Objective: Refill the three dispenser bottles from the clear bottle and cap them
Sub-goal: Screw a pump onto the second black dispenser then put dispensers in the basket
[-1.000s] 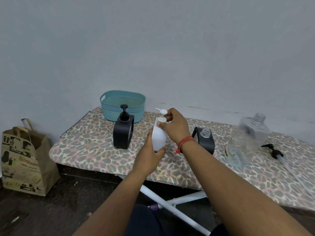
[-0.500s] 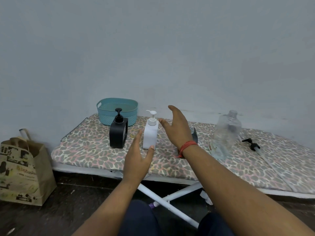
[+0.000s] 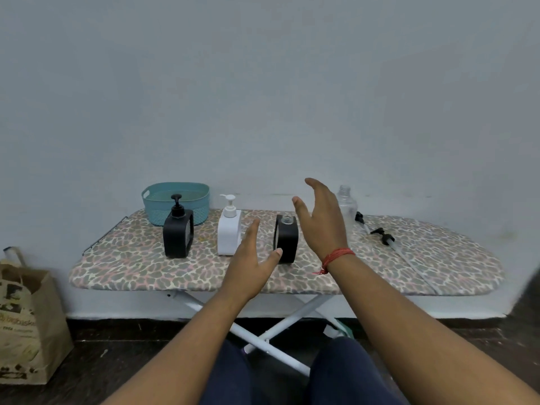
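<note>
Three dispenser bottles stand in a row on the leopard-print ironing board [image 3: 438, 258]. The left black bottle [image 3: 178, 235] carries its black pump. The white bottle [image 3: 229, 233] in the middle carries its white pump. The right black bottle [image 3: 287, 238] has an uncapped neck. Its black pump [image 3: 382, 236] with a long tube lies on the board to the right. The clear bottle [image 3: 347, 207] stands uncapped behind my right hand, partly hidden. My left hand [image 3: 251, 264] hovers open in front of the white and right black bottles. My right hand [image 3: 321, 220] is open just right of the uncapped bottle.
A teal basket [image 3: 175, 200] sits at the back left of the board against the wall. A brown paper bag [image 3: 26, 317] stands on the dark floor at the left. White crossed legs [image 3: 271, 328] hold the board up above my knees.
Both hands have let go of the white bottle, which now stands capped on the board. The hands drew apart and shifted right toward the uncapped black bottle; the camera pulled back.
</note>
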`<state>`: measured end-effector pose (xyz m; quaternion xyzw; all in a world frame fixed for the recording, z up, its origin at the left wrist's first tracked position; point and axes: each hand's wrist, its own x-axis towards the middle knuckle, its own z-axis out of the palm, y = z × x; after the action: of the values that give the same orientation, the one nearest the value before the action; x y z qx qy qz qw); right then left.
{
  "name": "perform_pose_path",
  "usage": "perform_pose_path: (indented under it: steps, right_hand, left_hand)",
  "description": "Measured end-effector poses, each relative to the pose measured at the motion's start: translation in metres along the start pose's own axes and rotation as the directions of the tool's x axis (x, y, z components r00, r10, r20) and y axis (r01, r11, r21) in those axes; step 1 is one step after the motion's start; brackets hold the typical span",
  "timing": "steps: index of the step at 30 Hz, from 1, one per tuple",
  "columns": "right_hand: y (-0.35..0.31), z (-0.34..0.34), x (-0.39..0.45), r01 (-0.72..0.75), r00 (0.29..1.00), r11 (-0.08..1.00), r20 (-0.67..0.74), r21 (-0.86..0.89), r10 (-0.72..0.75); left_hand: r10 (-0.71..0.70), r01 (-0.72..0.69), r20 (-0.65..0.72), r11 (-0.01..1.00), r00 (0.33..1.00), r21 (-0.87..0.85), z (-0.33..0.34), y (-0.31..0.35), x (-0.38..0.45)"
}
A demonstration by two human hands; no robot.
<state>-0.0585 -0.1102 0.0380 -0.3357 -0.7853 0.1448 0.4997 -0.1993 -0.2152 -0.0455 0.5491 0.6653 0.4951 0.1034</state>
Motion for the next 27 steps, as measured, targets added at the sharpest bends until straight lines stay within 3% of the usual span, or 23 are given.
perform_pose_path:
  steps: [6,11,19,22,27]
  right_hand:
    - [0.049,-0.049,0.005,0.01,0.955,0.997,-0.296,-0.08,-0.033]
    - [0.115,-0.071,0.023,-0.162,0.927,0.98,-0.357,-0.111,0.113]
    - [0.22,-0.046,0.059,-0.437,0.899,0.877,-0.059,-0.2,0.434]
    - [0.248,-0.022,0.082,-0.427,0.875,0.85,0.095,-0.308,0.474]
    - [0.283,0.011,0.12,-0.285,0.819,0.815,0.314,-0.504,0.481]
  left_hand:
    - [-0.067,0.068,0.01,0.997,0.998,-0.03,0.021,-0.002,0.018]
    - [-0.107,0.108,0.014,0.991,0.994,-0.083,0.037,-0.01,0.033]
    - [-0.167,0.167,0.016,0.972,0.986,-0.168,0.057,-0.022,0.055]
    - [-0.165,0.165,0.016,0.97,0.986,-0.18,0.06,-0.025,0.061]
    - [-0.164,0.165,0.019,0.971,0.986,-0.175,0.059,-0.028,0.063]
